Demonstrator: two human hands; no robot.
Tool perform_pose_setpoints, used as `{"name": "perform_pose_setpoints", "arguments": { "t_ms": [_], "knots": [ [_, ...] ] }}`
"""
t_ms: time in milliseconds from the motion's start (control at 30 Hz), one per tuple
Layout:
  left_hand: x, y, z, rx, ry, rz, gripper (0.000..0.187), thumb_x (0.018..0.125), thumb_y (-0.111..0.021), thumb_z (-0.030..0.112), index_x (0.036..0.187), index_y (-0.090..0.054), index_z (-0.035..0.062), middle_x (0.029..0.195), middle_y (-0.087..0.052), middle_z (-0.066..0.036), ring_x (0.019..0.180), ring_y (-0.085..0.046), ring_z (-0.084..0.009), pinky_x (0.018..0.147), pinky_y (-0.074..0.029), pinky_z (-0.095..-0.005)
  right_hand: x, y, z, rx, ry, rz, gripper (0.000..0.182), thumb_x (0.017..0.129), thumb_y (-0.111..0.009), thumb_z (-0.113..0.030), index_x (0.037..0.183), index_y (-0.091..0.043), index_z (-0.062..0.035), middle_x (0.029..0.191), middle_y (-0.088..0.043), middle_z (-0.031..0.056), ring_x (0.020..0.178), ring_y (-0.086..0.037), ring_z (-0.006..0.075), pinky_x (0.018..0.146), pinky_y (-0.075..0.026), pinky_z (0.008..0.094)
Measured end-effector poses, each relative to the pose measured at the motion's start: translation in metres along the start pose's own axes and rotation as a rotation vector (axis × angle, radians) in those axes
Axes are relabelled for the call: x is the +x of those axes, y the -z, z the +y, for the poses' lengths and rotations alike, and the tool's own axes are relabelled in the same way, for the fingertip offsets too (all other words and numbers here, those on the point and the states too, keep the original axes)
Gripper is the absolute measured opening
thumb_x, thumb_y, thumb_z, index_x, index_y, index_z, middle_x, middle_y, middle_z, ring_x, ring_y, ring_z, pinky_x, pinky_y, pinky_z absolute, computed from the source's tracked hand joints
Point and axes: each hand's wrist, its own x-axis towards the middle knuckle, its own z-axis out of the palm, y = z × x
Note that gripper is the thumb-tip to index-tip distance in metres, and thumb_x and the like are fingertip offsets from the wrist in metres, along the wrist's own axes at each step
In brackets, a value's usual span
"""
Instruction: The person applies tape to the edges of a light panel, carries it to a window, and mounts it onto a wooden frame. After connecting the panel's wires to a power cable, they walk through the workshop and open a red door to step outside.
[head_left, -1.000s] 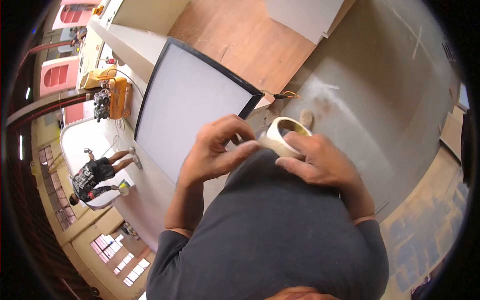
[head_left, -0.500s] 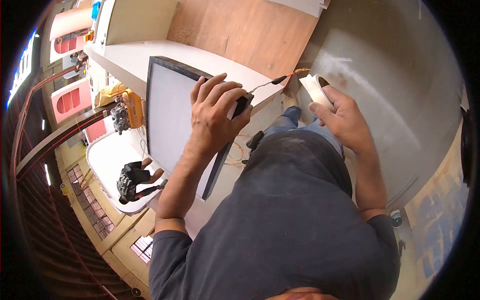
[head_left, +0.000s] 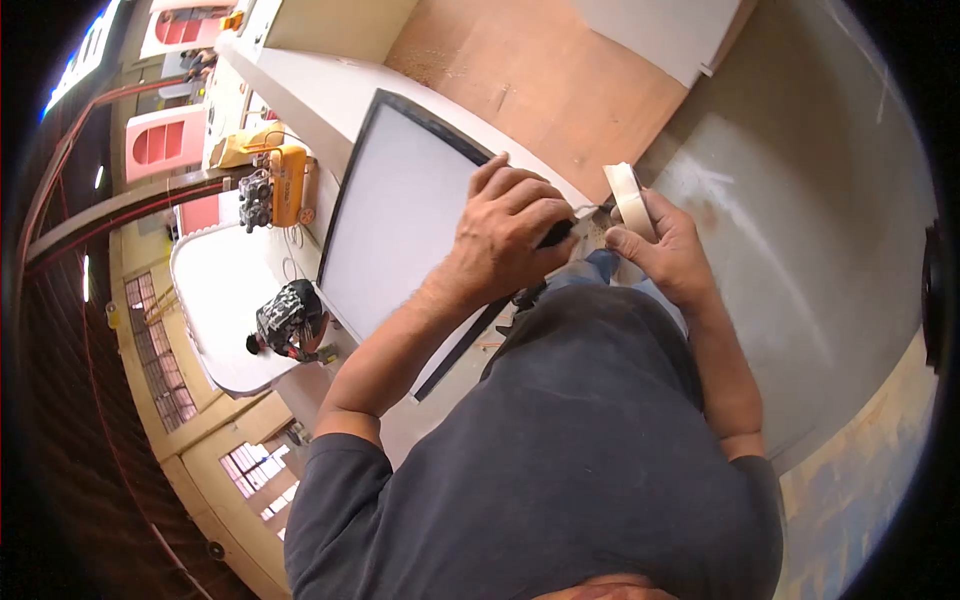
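My left hand (head_left: pixel 512 225) is closed over the corner of a large flat panel (head_left: pixel 400 205) with a white face and a black frame. The panel is tilted, and its lower part passes behind my left forearm. From the gripped corner a thin cable (head_left: pixel 590 210) runs toward the right. My right hand (head_left: pixel 665 250) holds a roll of cream-coloured tape (head_left: pixel 630 203), thumb on the near side and fingers around it. The roll is close to the left hand's fingertips and partly hides the cable.
Behind the panel stands a white-edged structure with a brown wooden board (head_left: pixel 530 85). An orange machine (head_left: pixel 290 187) is at the left. Farther off, another person (head_left: pixel 290 320) bends beside a large white rounded panel (head_left: pixel 225 300). Grey floor (head_left: pixel 800 210) lies to the right.
My left hand and the panel have shifted right in view, nearer the tape roll. The roll now overlaps the cable's end. The background has shifted right too as the camera moved.
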Motion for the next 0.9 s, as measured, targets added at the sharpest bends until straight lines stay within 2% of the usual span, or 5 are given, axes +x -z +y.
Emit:
{"name": "perform_pose_setpoints", "arguments": {
  "t_ms": [133, 267, 333, 467, 900],
  "knots": [
    [0.005, 0.022, -0.007, -0.223, -0.013, 0.137, 0.040, 0.066, -0.087, 0.027, 0.094, -0.066, 0.0097, 0.101, -0.066, -0.006, 0.103, -0.062, -0.0260, 0.096, -0.047, -0.0413, 0.001, -0.006, -0.002, 0.049, 0.073, -0.036, 0.039, 0.080, -0.079, -0.018, 0.111, -0.062, -0.0021, 0.093, -0.061, 0.0010, 0.082, -0.057, 0.0101, 0.076, -0.048, 0.0242],
    [0.013, 0.053, -0.097, 0.139, 0.165, 0.548, 0.037, 0.071, -0.084, 0.019, 0.100, -0.067, 0.0048, 0.102, -0.068, -0.013, 0.097, -0.063, -0.0303, 0.086, -0.050, -0.0383, 0.011, -0.005, -0.003, 0.007, 0.081, -0.108, 0.050, 0.075, -0.084, -0.021, 0.118, -0.064, -0.0056, 0.089, -0.056, -0.0014, 0.082, -0.056, 0.0085, 0.077, -0.047, 0.0230],
    [0.019, 0.085, -0.115, 0.067, 0.549, 0.475, 0.044, 0.086, -0.069, 0.038, 0.111, -0.067, 0.0022, 0.110, -0.067, -0.018, 0.107, -0.061, -0.0340, 0.092, -0.048, -0.0410, -0.005, -0.006, -0.023, 0.006, 0.034, -0.117, 0.051, 0.075, -0.085, -0.022, 0.118, -0.064, -0.0052, 0.089, -0.056, -0.0016, 0.082, -0.055, 0.0082, 0.076, -0.047, 0.0228],
    [0.027, 0.085, -0.168, -0.475, 0.974, 0.030, 0.060, 0.091, -0.059, 0.054, 0.126, -0.062, 0.0041, 0.125, -0.061, -0.020, 0.124, -0.052, -0.0299, 0.103, -0.040, -0.0398, 0.006, -0.011, -0.013, -0.115, 0.053, -0.063, 0.049, 0.074, -0.085, -0.023, 0.115, -0.066, -0.0037, 0.087, -0.056, -0.0027, 0.080, -0.055, 0.0072, 0.073, -0.047, 0.0221],
    [0.037, 0.069, -0.151, -0.351, 0.949, 0.142, 0.043, 0.088, -0.049, 0.037, 0.106, -0.070, 0.0028, 0.095, -0.069, -0.015, 0.092, -0.064, -0.0247, 0.085, -0.048, -0.0354, -0.011, -0.017, -0.024, 0.007, -0.009, 0.019, 0.046, 0.074, -0.085, -0.020, 0.112, -0.066, -0.0016, 0.084, -0.057, -0.0028, 0.077, -0.054, 0.0072, 0.070, -0.047, 0.0224]
  ]
}}
